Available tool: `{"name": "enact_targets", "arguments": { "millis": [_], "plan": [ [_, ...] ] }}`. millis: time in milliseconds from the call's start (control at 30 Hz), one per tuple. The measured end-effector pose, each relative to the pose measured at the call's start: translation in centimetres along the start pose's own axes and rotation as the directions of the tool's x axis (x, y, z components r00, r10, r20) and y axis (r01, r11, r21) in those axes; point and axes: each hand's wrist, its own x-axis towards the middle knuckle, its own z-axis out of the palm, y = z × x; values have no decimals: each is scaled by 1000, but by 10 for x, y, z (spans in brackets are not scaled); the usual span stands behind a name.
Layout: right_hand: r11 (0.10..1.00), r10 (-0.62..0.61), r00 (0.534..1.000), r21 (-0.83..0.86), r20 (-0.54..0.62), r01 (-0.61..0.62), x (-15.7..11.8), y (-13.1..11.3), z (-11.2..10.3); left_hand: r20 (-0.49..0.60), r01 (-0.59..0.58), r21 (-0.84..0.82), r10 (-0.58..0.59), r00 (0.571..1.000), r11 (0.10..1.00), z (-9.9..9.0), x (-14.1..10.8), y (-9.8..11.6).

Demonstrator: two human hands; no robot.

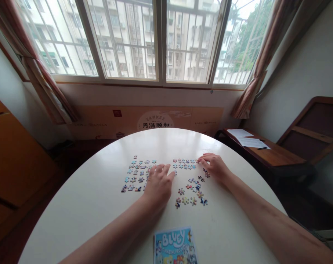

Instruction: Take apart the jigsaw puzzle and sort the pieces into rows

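Observation:
Small jigsaw puzzle pieces lie on the white round table (94,205) in several groups. My left hand (159,185) is palm down with its fingers apart, over the right side of a spread-out block of pieces (133,179), hiding some of them. At the right end of two short rows of pieces (184,161), the fingertips of my right hand (214,165) are closed on a puzzle piece (197,160). A looser cluster of pieces (193,186) lies below those rows, between my hands.
A blue "Bluey" picture sheet or box (174,245) is at the near edge of the view. Beyond the table are a printed cardboard panel (180,117) and a barred window. To the right stands a wooden bench (279,156) with papers (250,142) and pens.

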Motion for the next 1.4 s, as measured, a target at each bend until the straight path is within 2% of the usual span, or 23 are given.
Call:
{"name": "enact_targets", "arguments": {
  "millis": [200, 300, 467, 600, 700, 767, 867, 1000, 1167, 1400],
  "plan": [
    [986, 58, 997, 151, 46, -65, 0, 9, 7, -27, -9, 11, 9, 1000, 1000, 1, -2, 0],
    [978, 112, 991, 170, 72, -123, -1, 10, 9, -59, -8, 15, 9, 998, 1000, 5, -2, 0],
    [979, 111, 989, 160, 93, -125, -2, 9, 9, -99, -19, 34, 23, 995, 999, 6, -1, -2],
    [984, 119, 992, 127, 36, -122, 0, 5, 3, -107, -23, 23, 26, 994, 999, 4, -2, -3],
    [993, 87, 996, 84, -1, -87, -1, 3, -11, -134, -34, 14, 36, 990, 999, 4, -3, -3],
    [996, 65, 996, 62, 62, -69, -3, 5, -24, -152, -48, 13, 49, 987, 999, 3, -4, -2],
    [991, 87, 976, 79, 199, -104, -10, 8, -42, -181, -87, 13, 88, 979, 996, -1, -7, 0],
    [987, 32, 953, 142, 300, -77, -15, 5, -52, -208, -191, -14, 184, 961, 981, -9, -13, 4],
    [986, -6, 942, 161, 337, -51, -15, -4, -46, -225, -283, -61, 263, 938, 957, -16, -18, 9],
    [992, 77, 960, 75, 270, -101, -14, -11, -28, -197, -322, -66, 304, 932, 944, -17, -18, 12]
  ]
}}
